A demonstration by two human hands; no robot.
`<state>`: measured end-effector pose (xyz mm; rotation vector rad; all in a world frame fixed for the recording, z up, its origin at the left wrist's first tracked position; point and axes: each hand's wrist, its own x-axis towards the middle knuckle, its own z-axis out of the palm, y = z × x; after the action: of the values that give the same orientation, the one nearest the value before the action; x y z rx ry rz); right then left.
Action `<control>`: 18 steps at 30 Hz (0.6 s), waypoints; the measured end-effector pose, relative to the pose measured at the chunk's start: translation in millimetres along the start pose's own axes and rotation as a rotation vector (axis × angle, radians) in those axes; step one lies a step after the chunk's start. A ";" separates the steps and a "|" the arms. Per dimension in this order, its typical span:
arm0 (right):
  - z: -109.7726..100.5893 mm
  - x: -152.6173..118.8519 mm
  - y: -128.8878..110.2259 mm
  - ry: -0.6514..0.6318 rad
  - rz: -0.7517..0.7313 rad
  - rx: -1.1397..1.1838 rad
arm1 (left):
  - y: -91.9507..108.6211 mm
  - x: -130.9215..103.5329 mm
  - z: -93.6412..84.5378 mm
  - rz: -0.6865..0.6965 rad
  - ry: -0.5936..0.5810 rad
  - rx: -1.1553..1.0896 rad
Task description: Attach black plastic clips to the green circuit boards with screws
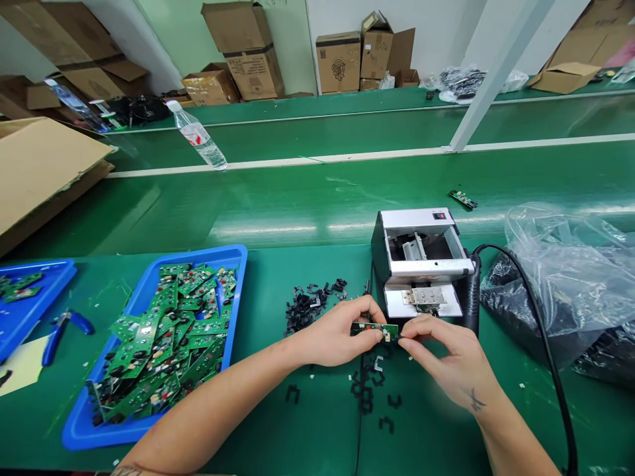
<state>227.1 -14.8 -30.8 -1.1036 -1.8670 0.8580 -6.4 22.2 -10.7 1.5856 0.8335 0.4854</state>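
My left hand [347,330] is closed on a small green circuit board [370,327], holding it level between thumb and fingers. The thumb and forefinger of my right hand [439,344] pinch together at the board's right end. A dark bit shows at those fingertips; whether it is a separate part is too small to tell. Black U-shaped clips [387,424] lie scattered below my hands. Beyond my left wrist is a heap of similar black clips [302,309]. Just behind my hands stands a silver and black bench machine [431,268].
To the left, a blue tray [239,284] holds many circuit boards. Blue-handled pliers [62,330] lie beside another blue tray [30,317]. A black cable [540,311] curves past plastic bags [555,264] on the right. Farther back are a belt [278,198], another board [463,199] and a water bottle [201,137].
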 end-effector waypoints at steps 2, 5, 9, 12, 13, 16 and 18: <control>-0.2 -1.7 0.9 0.006 0.027 -0.053 | 0.4 -0.1 0.3 -0.005 0.007 0.021; 0.4 -3.0 1.0 0.016 0.037 -0.094 | 0.9 0.0 0.5 -0.012 0.009 0.051; 2.6 -2.3 0.4 0.041 0.012 -0.134 | 1.8 0.1 0.2 -0.009 0.010 0.089; 3.6 -2.0 0.6 0.048 0.001 -0.162 | 3.3 0.0 0.3 0.009 0.014 0.139; 3.7 -2.2 0.7 0.054 -0.002 -0.169 | 3.8 -0.1 0.5 0.017 0.010 0.157; 3.9 -2.8 0.5 0.073 -0.001 -0.186 | 4.5 -0.6 1.3 0.027 -0.007 0.196; 4.2 -2.9 -0.2 0.082 0.000 -0.195 | 4.3 -1.1 1.8 0.020 -0.020 0.200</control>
<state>224.3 -18.2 -33.4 -1.2385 -1.9121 0.6304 -4.8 20.1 -6.6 1.7813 0.8733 0.4097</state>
